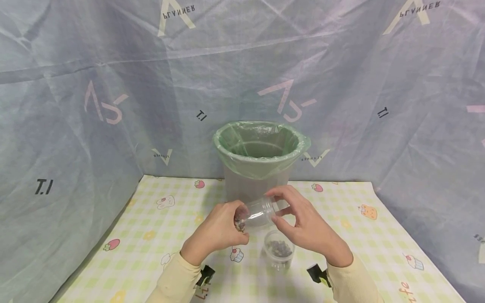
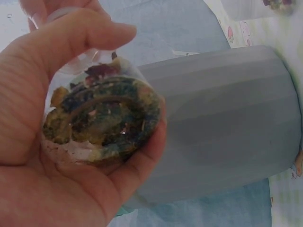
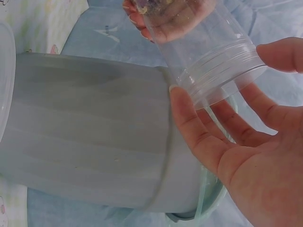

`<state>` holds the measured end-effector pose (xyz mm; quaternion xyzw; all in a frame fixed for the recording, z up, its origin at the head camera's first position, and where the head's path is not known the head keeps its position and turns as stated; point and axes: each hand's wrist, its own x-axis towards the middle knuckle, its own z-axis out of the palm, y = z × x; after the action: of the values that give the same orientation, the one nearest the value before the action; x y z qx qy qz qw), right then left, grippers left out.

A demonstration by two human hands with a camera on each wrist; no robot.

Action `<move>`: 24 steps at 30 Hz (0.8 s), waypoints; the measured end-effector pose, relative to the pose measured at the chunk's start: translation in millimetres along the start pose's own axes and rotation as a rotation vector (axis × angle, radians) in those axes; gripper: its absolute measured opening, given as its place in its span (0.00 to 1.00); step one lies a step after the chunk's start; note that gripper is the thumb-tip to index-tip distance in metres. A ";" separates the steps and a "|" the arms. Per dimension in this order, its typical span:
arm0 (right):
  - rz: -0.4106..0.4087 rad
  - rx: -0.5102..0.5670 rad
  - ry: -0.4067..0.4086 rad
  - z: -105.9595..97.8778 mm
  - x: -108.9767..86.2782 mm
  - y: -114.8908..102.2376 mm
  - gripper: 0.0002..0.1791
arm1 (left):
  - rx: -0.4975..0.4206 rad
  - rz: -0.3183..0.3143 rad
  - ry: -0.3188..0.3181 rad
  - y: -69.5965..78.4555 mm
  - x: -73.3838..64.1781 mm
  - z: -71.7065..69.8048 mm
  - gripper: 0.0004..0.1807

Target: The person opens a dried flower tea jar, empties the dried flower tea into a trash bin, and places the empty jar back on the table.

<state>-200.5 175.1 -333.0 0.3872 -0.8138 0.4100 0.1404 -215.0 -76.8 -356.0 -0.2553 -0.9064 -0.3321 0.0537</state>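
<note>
A clear plastic jar (image 1: 256,211) is held tilted above the table between both hands. My left hand (image 1: 216,227) curls round its base, where dark, mixed dried flower-like bits (image 2: 104,120) have settled, as the left wrist view shows. My right hand (image 1: 308,223) grips the jar's other, higher end by the threaded rim with thumb and fingers; whether a clear lid sits there I cannot tell. In the right wrist view the jar's upper part (image 3: 208,45) is see-through. Below the hands, a second clear jar (image 1: 280,264) stands upright, holding greyish dried bits.
Behind the hands stands a grey bin (image 1: 236,185) lined with a green plastic bag (image 1: 261,166). A checked cloth (image 1: 151,256) with cartoon prints covers the table. Grey-blue fabric (image 1: 189,80) hangs at the back and both sides.
</note>
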 end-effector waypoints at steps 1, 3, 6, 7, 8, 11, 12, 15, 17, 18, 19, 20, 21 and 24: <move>-0.006 0.000 0.000 -0.1 0.1 -0.1 0.26 | 0.000 0.002 0.002 0.0 0.1 -0.1 0.24; -0.014 0.004 -0.002 -0.4 0.2 -0.3 0.27 | 0.001 0.004 0.003 -0.1 0.0 -0.1 0.24; -0.023 0.014 -0.003 -0.5 0.3 -0.3 0.29 | 0.005 0.003 0.003 -0.2 -0.2 0.0 0.24; -0.024 0.017 -0.004 -0.5 0.3 -0.4 0.30 | 0.007 0.003 0.002 -0.2 -0.2 0.0 0.24; -0.025 0.020 -0.004 -0.5 0.2 -0.4 0.30 | 0.009 0.003 0.002 -0.3 -0.2 0.1 0.24; -0.029 0.020 -0.005 -0.4 0.2 -0.6 0.31 | 0.010 0.003 0.002 -0.4 -0.1 0.0 0.24; -0.031 0.020 -0.005 -0.5 0.0 -0.7 0.31 | 0.010 0.003 0.001 -0.4 -0.1 -0.1 0.24; -0.037 0.020 -0.007 -0.4 -0.1 -1.0 0.31 | 0.012 0.003 -0.002 -0.6 -0.1 -0.2 0.24; -0.041 0.022 -0.007 -0.3 -0.1 -1.0 0.31 | 0.013 0.003 -0.005 -0.6 -0.1 -0.4 0.23; -0.044 0.021 -0.007 -0.2 0.0 -1.1 0.31 | 0.013 0.003 -0.006 -0.4 -0.1 -0.6 0.23; -0.046 0.021 -0.007 -0.2 0.1 -1.1 0.32 | 0.014 0.003 -0.006 -0.3 -0.1 -0.7 0.23; -0.049 0.019 -0.007 -0.1 0.1 -1.2 0.32 | 0.015 0.003 -0.006 -0.1 -0.1 -0.8 0.23; -0.051 0.016 -0.007 0.0 0.1 -1.2 0.32 | 0.014 0.003 -0.006 0.1 -0.2 -0.9 0.23; -0.055 0.012 -0.006 0.1 -0.1 -1.1 0.32 | 0.016 0.003 -0.002 0.8 -0.3 -1.2 0.23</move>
<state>-199.6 174.7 -332.5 0.4117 -0.8006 0.4098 0.1468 -214.4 -77.2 -354.7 -0.2567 -0.9087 -0.3245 0.0555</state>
